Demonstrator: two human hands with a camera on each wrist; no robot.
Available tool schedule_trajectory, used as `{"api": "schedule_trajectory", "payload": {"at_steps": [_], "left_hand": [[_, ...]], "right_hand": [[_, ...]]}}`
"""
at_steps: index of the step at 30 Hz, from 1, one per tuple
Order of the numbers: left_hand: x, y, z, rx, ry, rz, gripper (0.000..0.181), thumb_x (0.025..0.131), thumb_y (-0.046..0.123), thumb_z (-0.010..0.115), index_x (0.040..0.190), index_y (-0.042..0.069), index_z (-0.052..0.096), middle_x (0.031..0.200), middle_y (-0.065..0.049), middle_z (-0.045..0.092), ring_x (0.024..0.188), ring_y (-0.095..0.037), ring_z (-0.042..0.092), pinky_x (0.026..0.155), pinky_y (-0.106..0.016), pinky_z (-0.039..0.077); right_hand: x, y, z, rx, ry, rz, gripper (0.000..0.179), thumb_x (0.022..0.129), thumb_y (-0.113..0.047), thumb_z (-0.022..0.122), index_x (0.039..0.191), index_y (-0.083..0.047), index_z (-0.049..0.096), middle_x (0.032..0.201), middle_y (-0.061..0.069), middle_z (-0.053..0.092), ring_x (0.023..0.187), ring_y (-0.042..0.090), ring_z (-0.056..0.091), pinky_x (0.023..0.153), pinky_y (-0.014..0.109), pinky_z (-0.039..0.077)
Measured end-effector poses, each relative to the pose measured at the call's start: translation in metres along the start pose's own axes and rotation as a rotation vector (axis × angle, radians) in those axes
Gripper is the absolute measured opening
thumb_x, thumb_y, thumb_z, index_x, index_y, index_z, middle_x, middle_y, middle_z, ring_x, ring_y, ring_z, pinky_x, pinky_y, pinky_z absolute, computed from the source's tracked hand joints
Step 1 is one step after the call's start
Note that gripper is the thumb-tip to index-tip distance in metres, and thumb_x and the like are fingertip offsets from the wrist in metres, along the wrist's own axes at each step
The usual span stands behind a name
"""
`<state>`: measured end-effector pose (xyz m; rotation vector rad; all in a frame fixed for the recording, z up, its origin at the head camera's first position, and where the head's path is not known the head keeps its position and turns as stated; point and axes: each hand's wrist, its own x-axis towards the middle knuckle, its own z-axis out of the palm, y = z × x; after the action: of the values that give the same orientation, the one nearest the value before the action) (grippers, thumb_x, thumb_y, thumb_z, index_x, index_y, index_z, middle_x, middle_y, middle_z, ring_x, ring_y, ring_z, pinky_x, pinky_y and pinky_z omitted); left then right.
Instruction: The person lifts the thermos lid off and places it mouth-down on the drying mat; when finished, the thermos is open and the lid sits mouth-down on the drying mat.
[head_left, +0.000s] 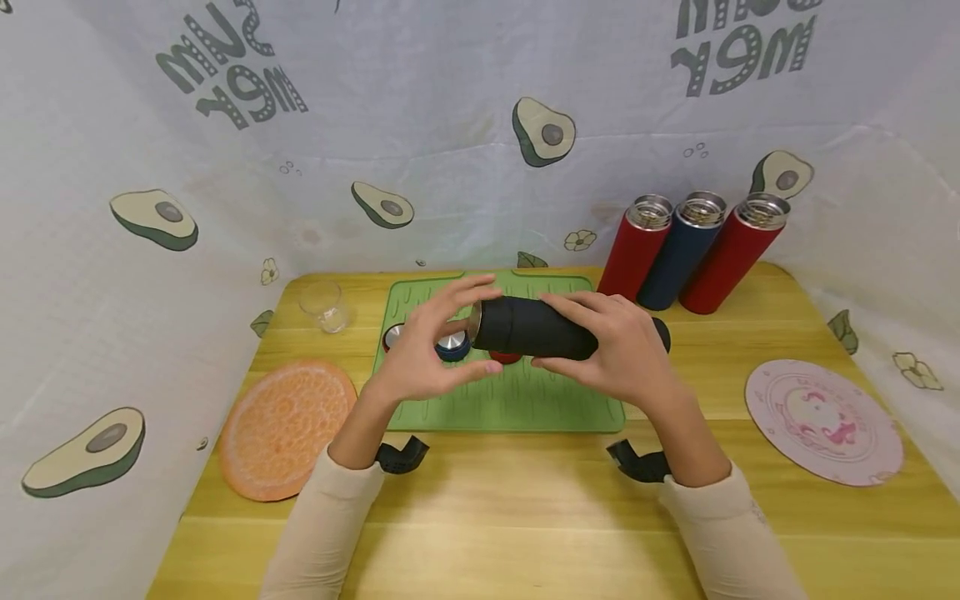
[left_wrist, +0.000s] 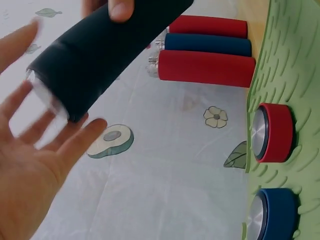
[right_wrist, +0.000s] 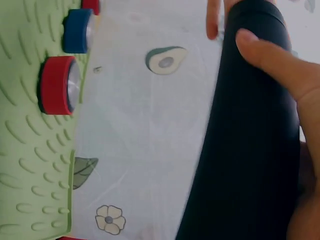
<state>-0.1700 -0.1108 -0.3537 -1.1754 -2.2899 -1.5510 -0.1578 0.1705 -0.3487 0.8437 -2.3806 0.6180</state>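
A black thermos flask point(head_left: 534, 328) is held lengthwise above the green mat, its silvery end pointing left. My right hand point(head_left: 624, 348) grips its body, thumb on the near side and fingers over the top. At the silvery end, my left hand point(head_left: 427, 350) has its fingers and thumb spread apart; in the left wrist view the fingers point(left_wrist: 72, 132) reach just past that end without curling round it. Below, on the mat, sit a blue lid point(head_left: 453, 347) and two red lids, one of them plain in the left wrist view as a red lid point(left_wrist: 277, 132) with a steel top.
Red and blue flasks point(head_left: 660, 262) without lids stand at the back right of the green mat point(head_left: 517, 408). A clear glass point(head_left: 324, 307) is at the back left. An orange-slice placemat point(head_left: 288, 429) lies left, a pink round placemat point(head_left: 825, 421) right. Printed cloth hangs behind.
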Motion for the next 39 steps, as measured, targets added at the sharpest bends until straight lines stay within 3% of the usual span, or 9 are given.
{"api": "schedule_trajectory", "payload": {"at_steps": [3,6,10,16,29,34,36,39], "left_hand": [[0.001,0.000,-0.002,0.019,-0.057,0.079,0.061,0.090,0.023,0.082,0.146,0.014,0.058,0.160,-0.005,0.043,0.142,-0.023,0.050,0.107,-0.041,0.055],[0.001,0.000,-0.003,0.007,-0.078,0.083,0.059,0.089,0.009,0.081,0.144,0.011,0.059,0.157,-0.007,0.047,0.140,-0.022,0.052,0.106,-0.038,0.056],[0.000,-0.001,-0.003,-0.027,-0.083,0.056,0.060,0.088,0.006,0.082,0.143,0.010,0.060,0.153,-0.007,0.050,0.140,-0.022,0.053,0.105,-0.035,0.056],[-0.002,-0.001,-0.004,-0.035,-0.061,0.017,0.062,0.087,0.007,0.083,0.144,0.011,0.059,0.152,-0.007,0.051,0.139,-0.022,0.054,0.102,-0.033,0.058],[-0.001,0.001,0.003,0.001,0.043,-0.301,0.047,0.096,0.033,0.075,0.141,0.026,0.061,0.128,-0.006,0.067,0.097,-0.016,0.073,0.085,-0.033,0.064],[-0.001,-0.002,0.003,0.025,0.026,-0.392,0.053,0.095,0.057,0.068,0.139,0.028,0.060,0.124,-0.003,0.069,0.099,-0.014,0.073,0.084,-0.036,0.063],[-0.001,-0.003,0.003,-0.012,-0.006,-0.371,0.060,0.094,0.055,0.071,0.146,0.032,0.054,0.136,-0.002,0.063,0.111,-0.015,0.070,0.090,-0.037,0.063],[-0.001,-0.004,0.001,-0.021,-0.060,-0.236,0.075,0.090,0.041,0.081,0.155,0.034,0.043,0.155,0.001,0.048,0.133,-0.017,0.058,0.103,-0.036,0.057]], "right_hand": [[-0.001,0.002,-0.006,0.037,-0.057,0.041,0.081,0.065,-0.045,0.097,0.136,-0.019,0.070,0.118,0.013,0.074,0.091,0.031,0.069,0.069,0.043,0.057],[-0.002,0.003,-0.009,0.050,-0.103,0.062,0.080,0.066,-0.045,0.097,0.137,-0.021,0.069,0.117,0.013,0.074,0.091,0.031,0.068,0.070,0.043,0.057],[-0.002,0.004,-0.010,0.052,-0.137,0.064,0.081,0.066,-0.047,0.096,0.137,-0.021,0.068,0.115,0.012,0.074,0.088,0.030,0.067,0.069,0.042,0.056],[-0.002,0.004,-0.006,0.041,-0.123,0.051,0.082,0.065,-0.047,0.096,0.138,-0.022,0.068,0.117,0.011,0.074,0.089,0.029,0.068,0.068,0.041,0.056],[-0.002,0.002,0.002,-0.051,-0.029,-0.006,0.081,0.063,-0.047,0.098,0.134,-0.019,0.071,0.118,0.012,0.073,0.096,0.031,0.068,0.078,0.045,0.056],[-0.002,0.002,0.003,-0.083,-0.026,-0.021,0.081,0.062,-0.047,0.099,0.133,-0.020,0.072,0.118,0.012,0.073,0.098,0.032,0.068,0.080,0.046,0.056],[-0.002,0.003,0.002,-0.082,-0.030,-0.010,0.081,0.062,-0.047,0.099,0.133,-0.020,0.072,0.117,0.012,0.073,0.096,0.032,0.068,0.077,0.045,0.056],[-0.003,0.003,0.000,-0.057,-0.046,0.021,0.081,0.063,-0.047,0.098,0.134,-0.021,0.071,0.117,0.011,0.074,0.092,0.031,0.067,0.073,0.044,0.056]]}}
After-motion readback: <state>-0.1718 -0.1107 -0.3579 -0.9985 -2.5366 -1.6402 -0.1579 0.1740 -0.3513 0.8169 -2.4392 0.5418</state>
